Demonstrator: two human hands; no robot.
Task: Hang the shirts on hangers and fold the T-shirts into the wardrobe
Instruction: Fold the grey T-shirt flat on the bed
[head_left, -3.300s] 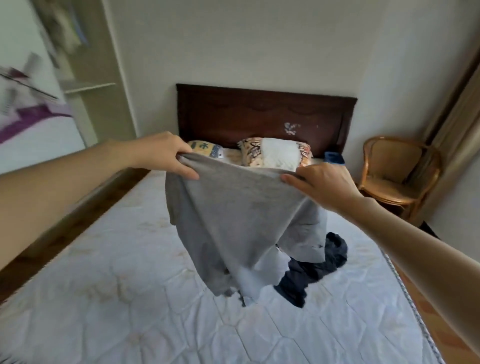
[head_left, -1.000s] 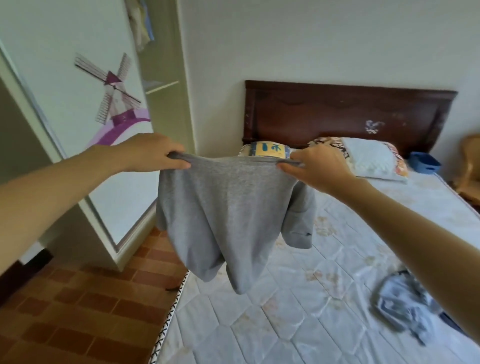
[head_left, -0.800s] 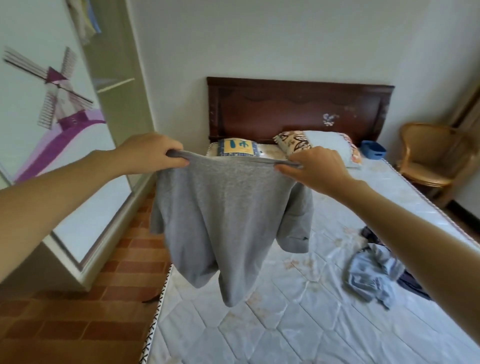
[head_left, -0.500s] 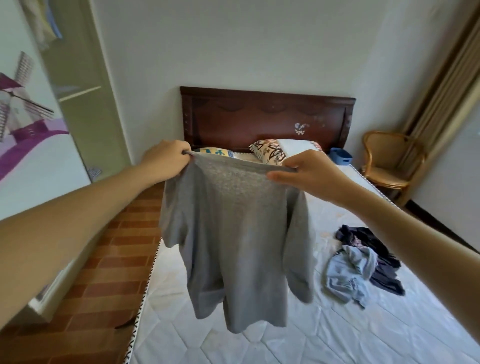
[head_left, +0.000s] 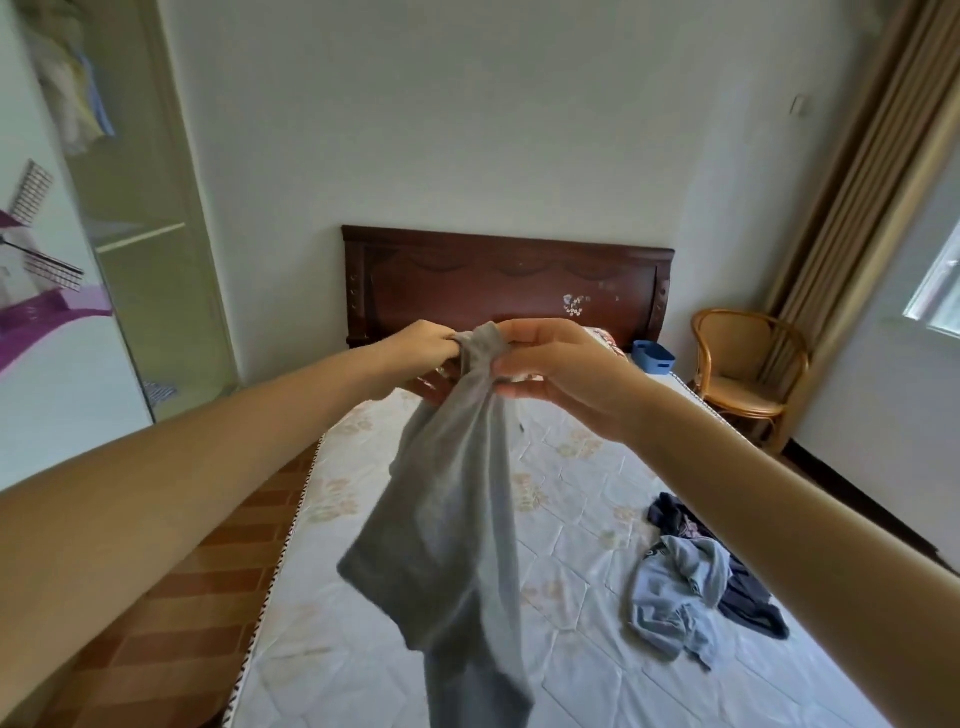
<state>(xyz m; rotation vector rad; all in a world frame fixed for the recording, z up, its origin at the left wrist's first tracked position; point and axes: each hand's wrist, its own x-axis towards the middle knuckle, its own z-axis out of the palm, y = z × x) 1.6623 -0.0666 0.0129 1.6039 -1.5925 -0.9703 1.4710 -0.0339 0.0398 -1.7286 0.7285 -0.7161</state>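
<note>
above the mattress (head_left: 571, 467), grey t-shirt (head_left: 452, 519) hanging lengthwise downward, top bunched, gripped by left hand (head_left: 421, 358) and right hand (head_left: 561, 369)

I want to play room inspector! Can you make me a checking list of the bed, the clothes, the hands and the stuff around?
Surface: white quilted mattress, bare of sheets.
Job's things: grey T-shirt held up, hanging bunched; open wardrobe at left.
Clutter: light blue garment and dark garment crumpled on the mattress.
Hands: left hand and right hand both grip the T-shirt's top, close together.
Cables: nothing seen.
Surroundings: dark headboard, wicker chair, blue box, curtain.
</note>
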